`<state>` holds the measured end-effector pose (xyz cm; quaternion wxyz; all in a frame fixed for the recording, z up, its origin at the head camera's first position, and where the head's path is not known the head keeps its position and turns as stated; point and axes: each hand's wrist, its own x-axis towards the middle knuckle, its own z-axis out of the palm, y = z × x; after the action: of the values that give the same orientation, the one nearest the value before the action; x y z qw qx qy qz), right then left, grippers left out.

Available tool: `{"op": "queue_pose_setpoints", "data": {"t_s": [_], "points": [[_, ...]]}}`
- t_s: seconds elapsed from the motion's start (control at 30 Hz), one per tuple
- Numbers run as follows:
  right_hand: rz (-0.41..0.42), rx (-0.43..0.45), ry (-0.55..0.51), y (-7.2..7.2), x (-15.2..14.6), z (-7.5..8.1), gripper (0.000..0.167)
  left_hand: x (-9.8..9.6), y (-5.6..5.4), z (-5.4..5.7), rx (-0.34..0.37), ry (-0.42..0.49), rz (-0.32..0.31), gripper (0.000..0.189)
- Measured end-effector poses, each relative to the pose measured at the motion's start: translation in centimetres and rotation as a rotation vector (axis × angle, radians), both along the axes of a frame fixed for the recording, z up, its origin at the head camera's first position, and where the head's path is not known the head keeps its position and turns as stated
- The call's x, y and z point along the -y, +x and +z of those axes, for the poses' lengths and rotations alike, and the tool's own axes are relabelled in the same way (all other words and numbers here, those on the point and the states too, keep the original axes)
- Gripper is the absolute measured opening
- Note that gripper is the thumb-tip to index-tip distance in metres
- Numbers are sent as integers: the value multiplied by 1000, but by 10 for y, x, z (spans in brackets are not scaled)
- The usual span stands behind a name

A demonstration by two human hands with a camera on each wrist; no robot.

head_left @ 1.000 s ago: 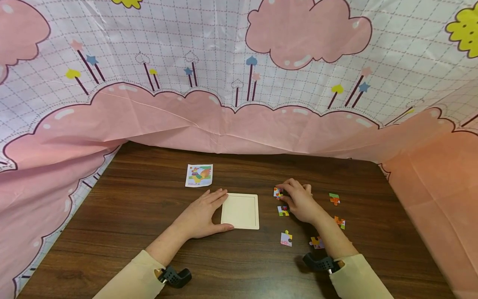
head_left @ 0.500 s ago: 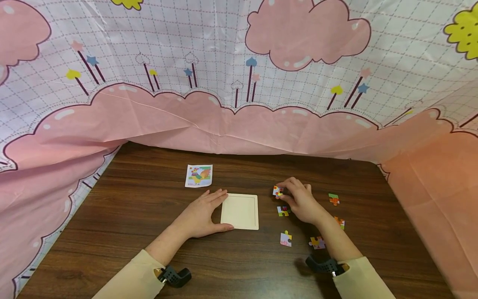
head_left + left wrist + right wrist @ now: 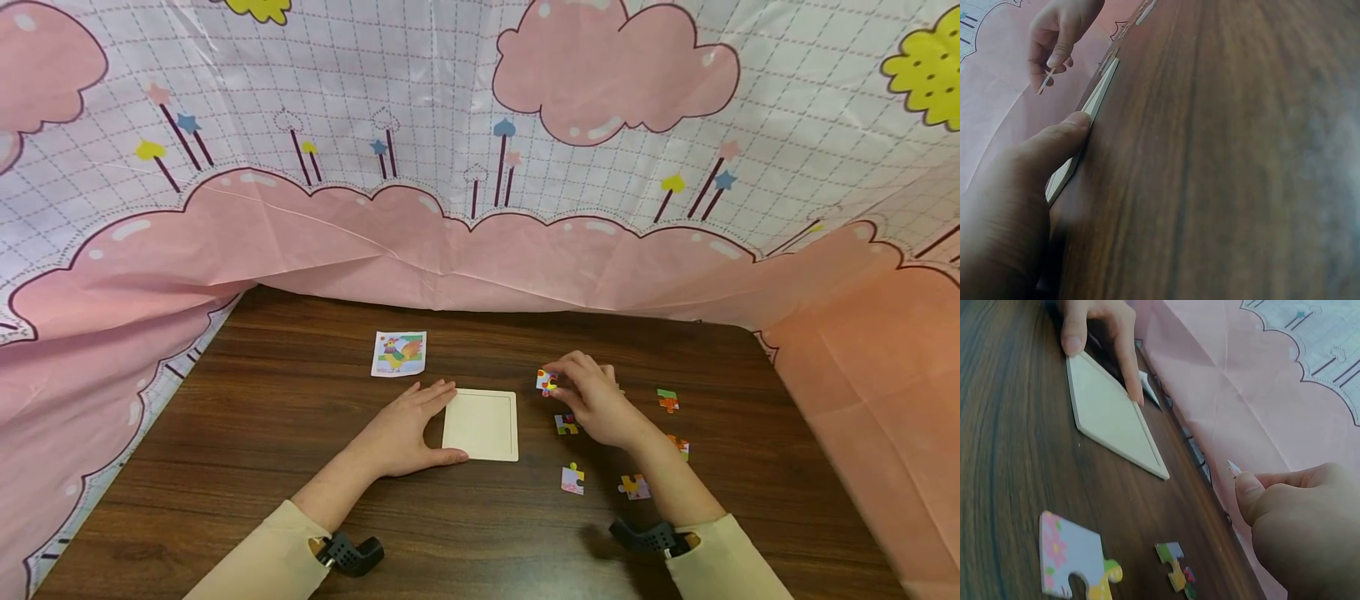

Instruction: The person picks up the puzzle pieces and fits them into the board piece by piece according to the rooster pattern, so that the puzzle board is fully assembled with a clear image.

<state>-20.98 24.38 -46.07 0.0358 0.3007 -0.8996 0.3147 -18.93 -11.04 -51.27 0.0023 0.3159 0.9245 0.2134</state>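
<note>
A square, smooth, pale-rimmed tray (image 3: pixel 480 425) lies on the wood-grained table (image 3: pixel 480 533); the left hand (image 3: pixel 405 431), thumb and fingers spread, touches its left side. Above the table, near the tray, the right hand (image 3: pixel 598 402) pinches a knobbed puzzle piece (image 3: pixel 545 382).

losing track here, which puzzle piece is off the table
The white piece with red and yellow patches, pinched in the right hand; the other visible pieces lie on the table.
</note>
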Motion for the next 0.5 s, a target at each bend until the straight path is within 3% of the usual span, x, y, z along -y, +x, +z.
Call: {"op": "queue_pose_setpoints", "data": {"t_s": [0.5], "points": [[49,28,-10,-1,29,2,36,0,0,-1,38,35,-12,109]]}}
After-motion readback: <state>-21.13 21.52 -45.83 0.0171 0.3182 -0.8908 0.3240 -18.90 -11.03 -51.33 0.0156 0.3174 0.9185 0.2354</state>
